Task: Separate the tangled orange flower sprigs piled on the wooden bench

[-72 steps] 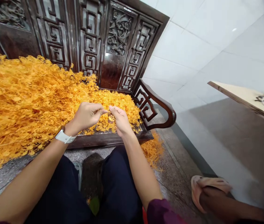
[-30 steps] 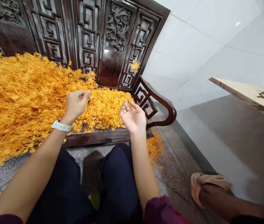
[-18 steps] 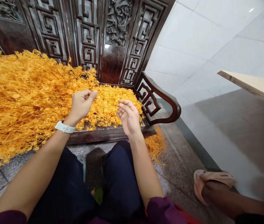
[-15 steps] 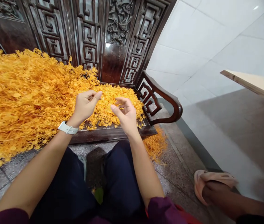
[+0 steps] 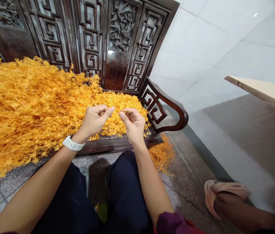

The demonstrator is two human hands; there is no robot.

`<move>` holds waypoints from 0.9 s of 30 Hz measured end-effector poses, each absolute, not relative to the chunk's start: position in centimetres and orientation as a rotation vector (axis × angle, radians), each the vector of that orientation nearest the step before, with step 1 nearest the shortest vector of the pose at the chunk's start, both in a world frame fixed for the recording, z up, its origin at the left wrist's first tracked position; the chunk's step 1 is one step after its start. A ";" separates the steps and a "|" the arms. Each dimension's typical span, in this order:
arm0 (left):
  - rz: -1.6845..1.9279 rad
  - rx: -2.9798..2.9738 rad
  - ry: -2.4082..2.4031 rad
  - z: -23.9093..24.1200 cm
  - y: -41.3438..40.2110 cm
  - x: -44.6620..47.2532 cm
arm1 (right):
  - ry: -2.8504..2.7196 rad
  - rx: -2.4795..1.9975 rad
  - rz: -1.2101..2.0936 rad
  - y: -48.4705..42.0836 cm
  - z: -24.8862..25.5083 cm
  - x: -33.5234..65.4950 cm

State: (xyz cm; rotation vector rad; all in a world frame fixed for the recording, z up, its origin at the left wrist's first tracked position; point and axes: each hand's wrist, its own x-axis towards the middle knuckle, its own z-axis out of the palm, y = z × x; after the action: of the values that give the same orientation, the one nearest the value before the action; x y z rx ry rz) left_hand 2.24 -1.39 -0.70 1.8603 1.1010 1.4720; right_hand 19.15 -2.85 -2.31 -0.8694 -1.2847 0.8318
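My left hand [image 5: 96, 119], with a white watch [image 5: 73, 143] on its wrist, is closed in a pinch; whatever lies between thumb and finger is too small to make out. Close by on the right, my right hand [image 5: 134, 124] has its thumb and fingertips together too, and its hold is just as unclear. A narrow gap parts the two hands. Below and behind them, small yellow-orange artificial flower pieces [image 5: 118, 101] cover the end of the bench seat. A large heap of yellow-orange artificial flower stems [image 5: 30, 110] fills the seat to the left.
The dark wooden bench has a carved back [image 5: 118, 70] and a curved armrest [image 5: 180, 113]. Orange stems [image 5: 161, 154] lie on the floor below its right end. Another person's foot in a pink sandal [image 5: 211, 198] is at lower right. A board edge [image 5: 256, 91] juts in at right.
Both hands have come closer together and sit lower in the picture. My right thumb and fingers, apart before, have closed to a pinch. The view has shifted slightly.
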 end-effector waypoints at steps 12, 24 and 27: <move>1.548 1.642 1.252 -1.5 0.3 1.3 | -1.106 -0.926 0.806 -2.5 -2.5 19.6; 1.306 2.147 1.251 -0.6 -3.7 5.4 | -0.505 -0.785 1.041 0.3 -3.3 21.6; 1.348 2.391 1.189 -0.2 -5.1 6.1 | -0.412 -0.816 1.117 1.8 -3.7 22.3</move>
State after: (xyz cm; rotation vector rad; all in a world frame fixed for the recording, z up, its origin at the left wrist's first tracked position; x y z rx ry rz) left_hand 6.13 -5.10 -0.22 2.3911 1.1886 1.3477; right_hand 22.26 1.82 -3.72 -0.8160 -0.4116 1.1175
